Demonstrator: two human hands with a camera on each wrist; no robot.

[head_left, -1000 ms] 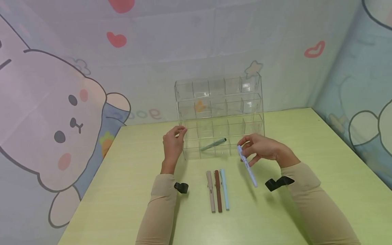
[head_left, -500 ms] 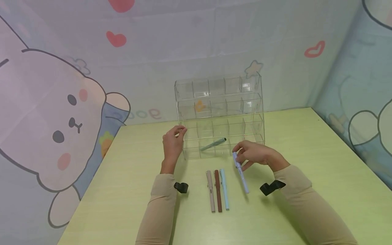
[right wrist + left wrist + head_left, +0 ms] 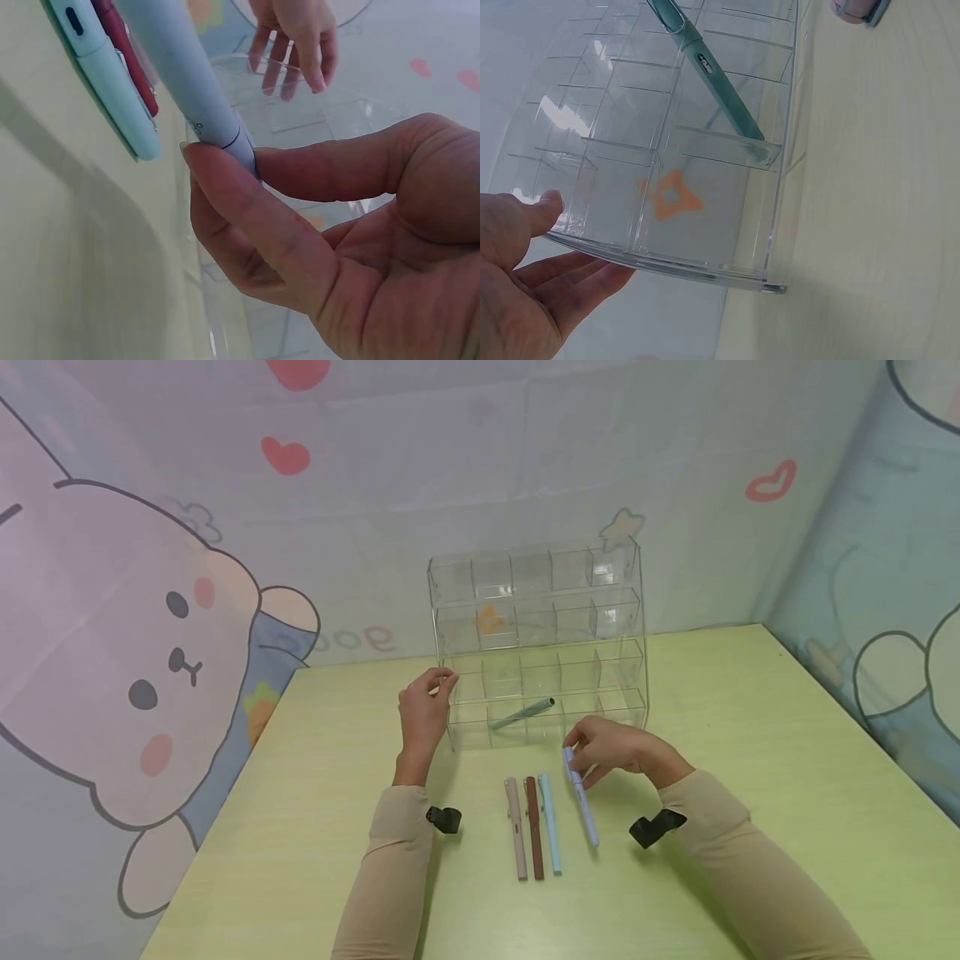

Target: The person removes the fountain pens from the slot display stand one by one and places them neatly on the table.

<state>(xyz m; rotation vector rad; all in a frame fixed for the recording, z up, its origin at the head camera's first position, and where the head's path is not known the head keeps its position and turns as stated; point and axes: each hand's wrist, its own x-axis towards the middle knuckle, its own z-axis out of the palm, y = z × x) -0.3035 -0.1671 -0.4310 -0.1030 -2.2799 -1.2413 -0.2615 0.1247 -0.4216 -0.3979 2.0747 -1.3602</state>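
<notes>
My right hand (image 3: 618, 750) pinches a lavender fountain pen (image 3: 582, 806) near its capped end, thumb against fingers; the other end points toward me, just above or at the table. My left hand (image 3: 425, 710) holds the left side of a clear acrylic pen rack (image 3: 540, 675), thumb on one side of the panel and fingers on the other in the left wrist view. A green pen (image 3: 718, 88) leans slantwise in the rack's lowest tier. Left of the lavender pen lie a light blue pen (image 3: 551, 824), a brown pen (image 3: 534, 827) and a taupe pen (image 3: 516, 828), side by side.
The rack has several tiers split into compartments and stands near the back of the pale yellow-green table (image 3: 300, 827). Behind it hangs a printed cloth (image 3: 360, 510) with hearts and a cartoon animal. Small black cameras (image 3: 444, 820) sit on both wrists.
My right hand has moved left and toward me with the lavender pen, bringing it nearer the light blue pen. The left hand has stayed at the rack's side.
</notes>
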